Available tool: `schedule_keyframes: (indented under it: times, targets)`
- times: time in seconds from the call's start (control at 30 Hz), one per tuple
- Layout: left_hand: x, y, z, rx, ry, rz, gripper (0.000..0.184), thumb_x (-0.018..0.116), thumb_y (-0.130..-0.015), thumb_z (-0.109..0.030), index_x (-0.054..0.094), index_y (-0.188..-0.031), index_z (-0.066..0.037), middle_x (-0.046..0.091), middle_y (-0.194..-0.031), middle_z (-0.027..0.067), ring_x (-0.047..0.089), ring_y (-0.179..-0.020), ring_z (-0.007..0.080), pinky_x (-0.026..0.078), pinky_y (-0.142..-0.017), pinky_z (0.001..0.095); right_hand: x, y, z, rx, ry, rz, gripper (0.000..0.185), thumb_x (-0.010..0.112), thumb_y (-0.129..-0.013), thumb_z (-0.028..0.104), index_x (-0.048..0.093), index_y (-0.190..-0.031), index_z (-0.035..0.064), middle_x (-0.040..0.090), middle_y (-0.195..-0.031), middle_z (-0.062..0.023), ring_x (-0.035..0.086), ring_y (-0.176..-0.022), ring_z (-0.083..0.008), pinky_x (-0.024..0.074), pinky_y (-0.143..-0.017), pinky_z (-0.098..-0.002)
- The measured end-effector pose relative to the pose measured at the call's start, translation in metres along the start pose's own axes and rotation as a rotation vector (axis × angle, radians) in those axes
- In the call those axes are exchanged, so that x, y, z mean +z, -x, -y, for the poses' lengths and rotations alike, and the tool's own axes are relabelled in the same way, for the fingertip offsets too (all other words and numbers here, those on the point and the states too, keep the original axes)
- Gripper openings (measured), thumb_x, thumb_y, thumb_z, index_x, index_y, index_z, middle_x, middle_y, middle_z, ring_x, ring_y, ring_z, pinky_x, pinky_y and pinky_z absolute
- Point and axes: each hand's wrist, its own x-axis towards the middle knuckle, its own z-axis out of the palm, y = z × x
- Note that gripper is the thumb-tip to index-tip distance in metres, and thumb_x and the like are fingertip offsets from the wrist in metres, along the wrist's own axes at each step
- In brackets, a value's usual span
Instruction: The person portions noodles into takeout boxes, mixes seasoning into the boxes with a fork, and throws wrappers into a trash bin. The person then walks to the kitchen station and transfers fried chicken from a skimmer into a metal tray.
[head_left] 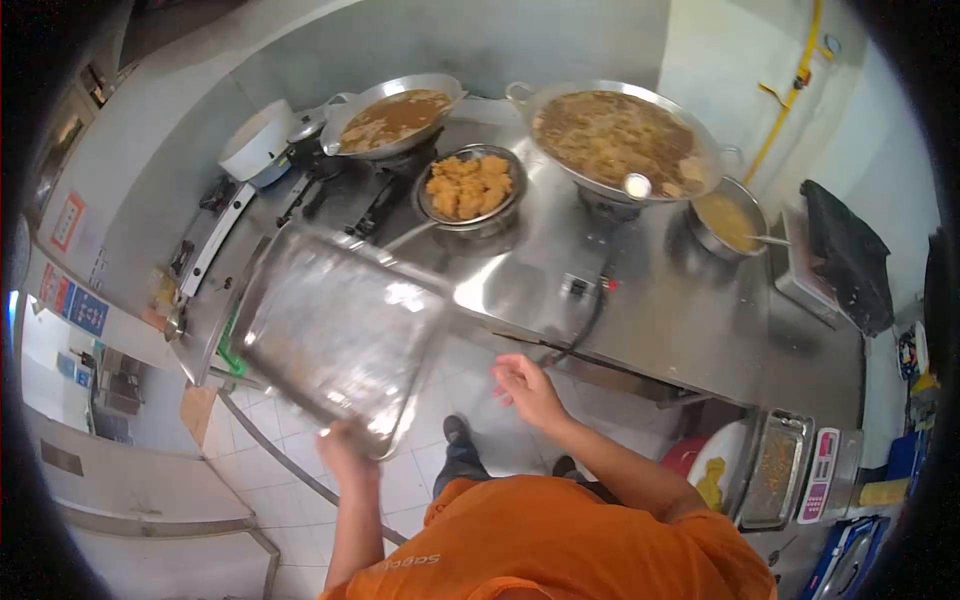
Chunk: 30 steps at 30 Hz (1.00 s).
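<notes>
My left hand [348, 450] is wrapped round the near edge of a shiny rectangular metal tray [335, 325], which is tilted and a little blurred. The tray hangs over the floor and overlaps the counter's front edge in view. To its right, my right hand [522, 388] is in the air, apart from the tray, with its fingers partly spread and nothing in them. Beyond the tray, a strainer with a long handle [408, 237] rests over a pot and holds fried pieces of food [468, 188].
Two wide pans of brown oil, the left pan [395, 115] and the bubbling right pan [620, 140], stand on burners. A pot of yellowish liquid [728, 222] sits on the steel counter [690, 310]. At lower right are another tray [775, 470] and a pink-keyed scale [820, 475].
</notes>
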Motion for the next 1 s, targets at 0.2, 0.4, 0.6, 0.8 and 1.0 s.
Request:
schedule_keyframes:
  times: [0.2, 0.4, 0.6, 0.8, 1.0]
  targets:
    - [-0.145, -0.157, -0.065, 0.062, -0.08, -0.207, 0.037, 0.052, -0.081, 0.0, 0.043, -0.117, 0.0, 0.058, -0.095, 0.0139, 0.062, -0.079, 0.025, 0.054, -0.062, 0.0402, 0.127, -0.251, -0.01, 0.28, -0.429, -0.123, 0.067, 0.071, -0.094, 0.037, 0.042, -0.144, 0.0036, 0.056, -0.135, -0.017, 0.063, -0.111, -0.0298, 0.051, -0.098, -0.044]
    - [-0.235, -0.26, -0.004, -0.12, -0.239, -0.23, 0.053, 0.063, -0.078, -0.002, 0.048, -0.128, 0.002, 0.06, -0.105, 0.0097, 0.061, -0.09, 0.0224, 0.051, -0.078, 0.0366, 0.18, -0.427, -0.009, 0.116, -1.222, -0.378, 0.043, 0.069, -0.098, 0.029, 0.045, -0.116, -0.0013, 0.055, -0.097, -0.0142, 0.058, -0.072, -0.0243, 0.0534, -0.066, -0.0388]
    - [-0.18, -0.269, 0.1, -0.36, -0.333, 0.003, 0.038, 0.056, -0.078, 0.002, 0.055, -0.116, -0.004, 0.061, -0.091, 0.01, 0.058, -0.075, 0.022, 0.052, -0.07, 0.0354, 0.151, -0.395, -0.007, 0.113, -0.994, -0.364, 0.022, 0.059, -0.1, 0.014, 0.048, -0.083, 0.0066, 0.041, -0.067, -0.0008, 0.036, -0.05, -0.0138, 0.0348, -0.046, -0.0293]
    - [-0.078, -0.267, 0.117, -0.395, -0.403, 0.396, 0.032, 0.056, -0.077, 0.001, 0.059, -0.109, 0.0, 0.061, -0.083, 0.0064, 0.057, -0.071, 0.0187, 0.047, -0.062, 0.0343, 0.113, -0.267, 0.062, 0.237, -0.483, -0.309, 0.042, 0.058, -0.1, 0.012, 0.036, -0.065, 0.0182, 0.038, -0.058, 0.0052, 0.033, -0.043, -0.0076, 0.0288, -0.04, -0.026]
    - [0.001, -0.222, 0.117, -0.363, -0.508, 0.734, 0.029, 0.051, -0.082, 0.0, 0.065, -0.108, 0.001, 0.068, -0.087, 0.0073, 0.061, -0.07, 0.0177, 0.049, -0.065, 0.0321, 0.049, -0.075, 0.135, 0.38, -0.591, -0.059, 0.014, 0.059, -0.102, 0.018, 0.051, -0.093, 0.0119, 0.038, -0.061, 0.0078, 0.033, -0.042, -0.0012, 0.0249, -0.033, -0.0198]
